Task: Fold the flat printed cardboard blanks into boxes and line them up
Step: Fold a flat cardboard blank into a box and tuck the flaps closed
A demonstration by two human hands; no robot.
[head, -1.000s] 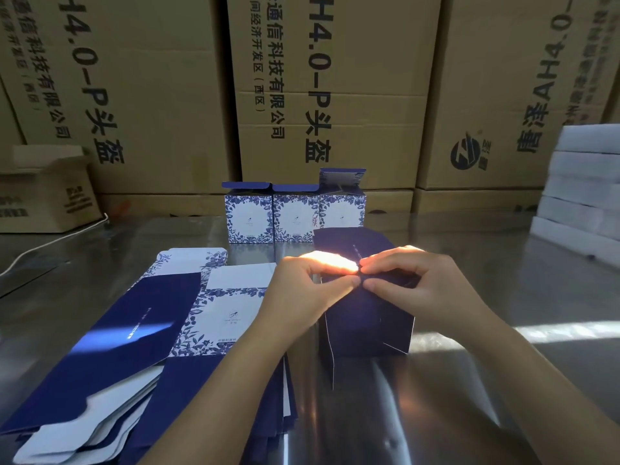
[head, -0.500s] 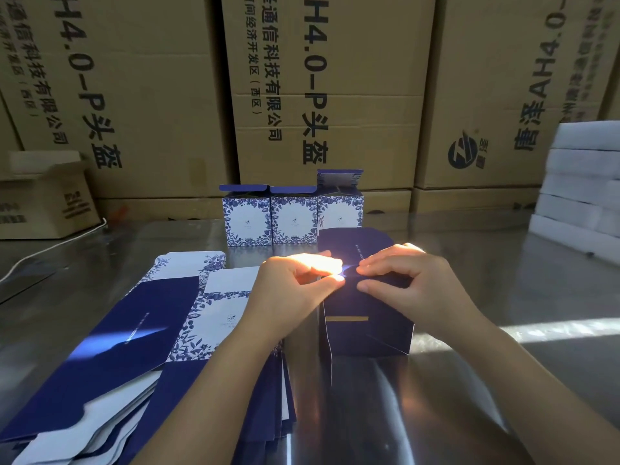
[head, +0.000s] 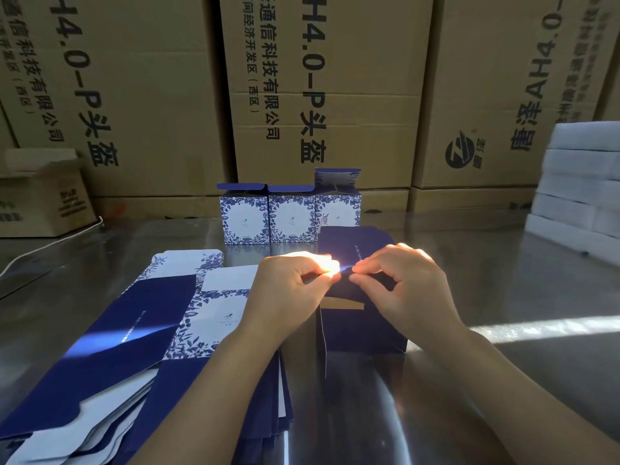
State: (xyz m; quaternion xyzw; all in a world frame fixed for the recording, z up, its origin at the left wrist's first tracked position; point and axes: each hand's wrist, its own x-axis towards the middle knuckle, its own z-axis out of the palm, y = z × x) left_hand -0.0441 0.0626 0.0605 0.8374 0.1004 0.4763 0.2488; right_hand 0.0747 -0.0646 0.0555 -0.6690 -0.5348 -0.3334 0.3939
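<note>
A dark blue, half-folded box (head: 362,327) stands on the metal table in front of me, its rear flap upright. My left hand (head: 288,290) and my right hand (head: 406,283) both pinch its top edge, fingertips almost meeting in a patch of sunlight. A brown strip of bare card shows on the box just below my fingers. To the left lies a stack of flat blue-and-white printed blanks (head: 141,337). Behind, three folded floral boxes (head: 291,216) stand side by side in a row, lids open.
Large brown shipping cartons (head: 322,88) form a wall behind the table. A smaller open carton (head: 40,196) sits at the far left, with a white cable beside it. White foam slabs (head: 583,189) are stacked at the right edge.
The fingertips of both hands have shifted slightly along the top edge, and a brown strip of bare card has come into sight below them. The box stays in place.
</note>
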